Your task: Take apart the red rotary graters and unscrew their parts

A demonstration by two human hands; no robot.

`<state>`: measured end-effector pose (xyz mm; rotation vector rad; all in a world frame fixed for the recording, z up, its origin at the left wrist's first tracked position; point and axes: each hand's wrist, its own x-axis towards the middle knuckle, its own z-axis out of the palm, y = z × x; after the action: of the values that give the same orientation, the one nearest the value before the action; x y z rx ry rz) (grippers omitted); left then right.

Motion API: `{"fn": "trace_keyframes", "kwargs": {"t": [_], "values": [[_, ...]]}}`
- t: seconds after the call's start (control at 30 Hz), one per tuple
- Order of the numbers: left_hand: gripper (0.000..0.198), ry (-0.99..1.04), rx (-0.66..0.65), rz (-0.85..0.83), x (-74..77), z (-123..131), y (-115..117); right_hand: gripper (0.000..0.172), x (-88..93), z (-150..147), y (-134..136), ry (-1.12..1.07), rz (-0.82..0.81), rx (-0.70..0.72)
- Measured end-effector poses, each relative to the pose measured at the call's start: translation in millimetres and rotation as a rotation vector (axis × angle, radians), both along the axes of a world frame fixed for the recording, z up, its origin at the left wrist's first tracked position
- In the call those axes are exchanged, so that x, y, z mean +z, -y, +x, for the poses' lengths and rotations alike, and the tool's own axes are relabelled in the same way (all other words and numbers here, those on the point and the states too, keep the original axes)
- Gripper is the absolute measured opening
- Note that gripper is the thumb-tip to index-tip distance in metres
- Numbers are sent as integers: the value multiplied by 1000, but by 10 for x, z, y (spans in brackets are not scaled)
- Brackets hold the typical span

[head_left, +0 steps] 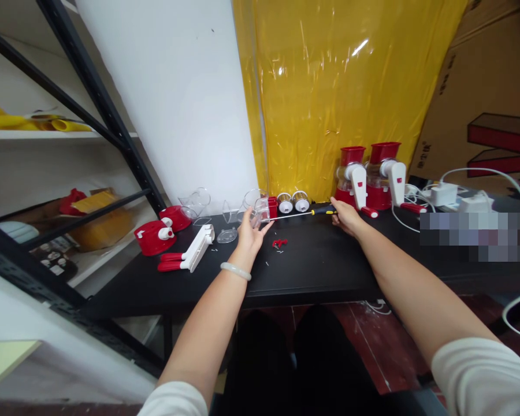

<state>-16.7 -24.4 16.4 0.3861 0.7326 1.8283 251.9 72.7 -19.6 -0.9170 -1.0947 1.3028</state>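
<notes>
One left hand (250, 232) is holding, one right hand (345, 217) is aiming

Near the back of the black counter (316, 260), the left hand's grip is closed, its thumb and fingers wrapping a transparent plastic housing with a boxy red end (273, 207), probably so that the piece is not turning under the tool. Whether the housing is resting on the surface or hanging just above it is not showing clearly. The right hand is gripping a long-shafted screwdriver with a dark blue and yellow handle (314, 212) by the handle's end. The steel shaft is lying almost level and pointing leftward at the housing, presumably because the spot being worked is facing sideways; whether the tip is touching is too small to tell.

Several small silver screws (278, 248) are lying in front, around a small bright-red plastic piece (281, 242), seemingly within easy reach. Two metal drums with white rims (301, 201) are sitting just right of the housing, behind the shaft, where they are not blocking it. At the left, white crank arms with red handles (198, 247) are lying beside round red plastic bases (155, 237), and loose transparent plastic parts (197, 202) are sitting farther back; like pieces are apparently being grouped. Two hand-cranked red-and-white machines (352, 180) are standing at the right, perhaps so that whole units are not mingling with parts.
</notes>
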Motion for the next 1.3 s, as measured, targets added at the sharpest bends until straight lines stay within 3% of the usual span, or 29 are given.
{"fn": "trace_keyframes", "kwargs": {"t": [0.2, 0.47, 0.73, 0.87, 1.0, 1.2, 1.3], "values": [[12, 17, 5, 11, 17, 7, 14, 11, 26, -37, -38, -86, -43, -44], [14, -29, 27, 31, 9, 19, 7, 11, 34, -28, -75, -148, -76, -100], [62, -364, 256, 32, -85, 67, -56, 14, 3, -14, -97, -112, -69, -148], [66, -476, 278, 6, -133, 34, -81, 14, -13, -39, -89, -72, -61, -143], [71, -600, 330, 83, -171, -3, -102, 13, -18, -46, -84, -37, -44, -152], [67, -604, 258, 60, -194, -5, -122, 12, 1, -57, -60, -13, -40, -158], [69, -679, 272, 126, -209, -5, -120, 11, 14, -58, -50, -9, -39, -160]]}}
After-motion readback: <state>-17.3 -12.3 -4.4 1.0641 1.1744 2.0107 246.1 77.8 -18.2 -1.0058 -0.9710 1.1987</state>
